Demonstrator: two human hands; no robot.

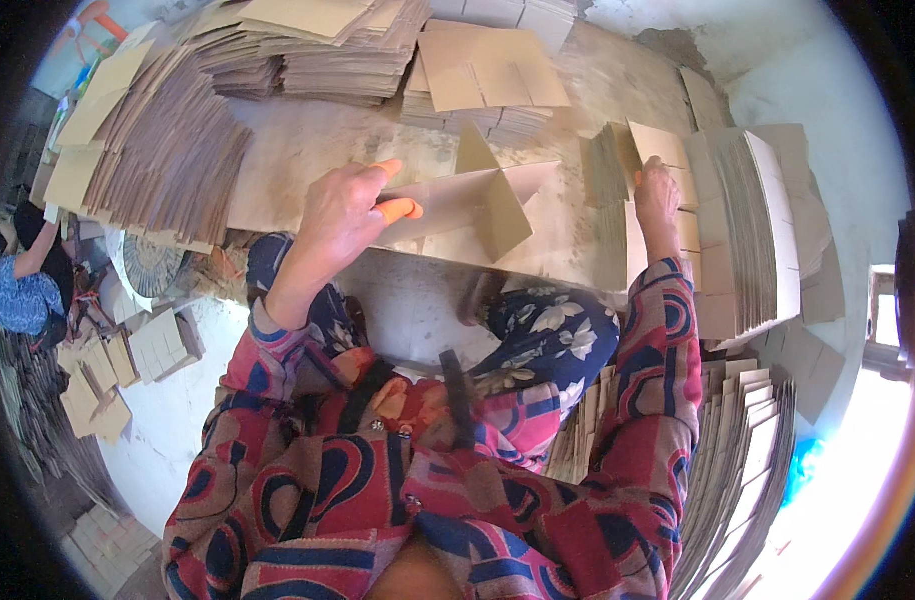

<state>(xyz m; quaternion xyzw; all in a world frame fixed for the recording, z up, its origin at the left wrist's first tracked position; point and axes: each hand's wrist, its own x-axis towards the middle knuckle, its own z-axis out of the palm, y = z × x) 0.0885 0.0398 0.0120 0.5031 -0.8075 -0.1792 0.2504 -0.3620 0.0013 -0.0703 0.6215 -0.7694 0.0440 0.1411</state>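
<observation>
My left hand [340,208], with orange covers on thumb and fingertip, pinches one end of a long cardboard strip. That strip is part of a cardboard divider [446,203], with shorter pieces crossing it at its far end, held over the table in front of me. Off to the right, my right hand [659,192] is closed with its fingers curled at a slotted cardboard sheet [664,150] at the front of an upright row. The fingertips there are partly hidden, but they appear to grip the sheet's edge.
Stacks of cardboard sheets [163,150] line the table's left, with a flat pile [493,70] at the back. Thick upright rows [743,225] stand on the right, and more [738,470] beside my right arm. Another person [28,280] is at the far left.
</observation>
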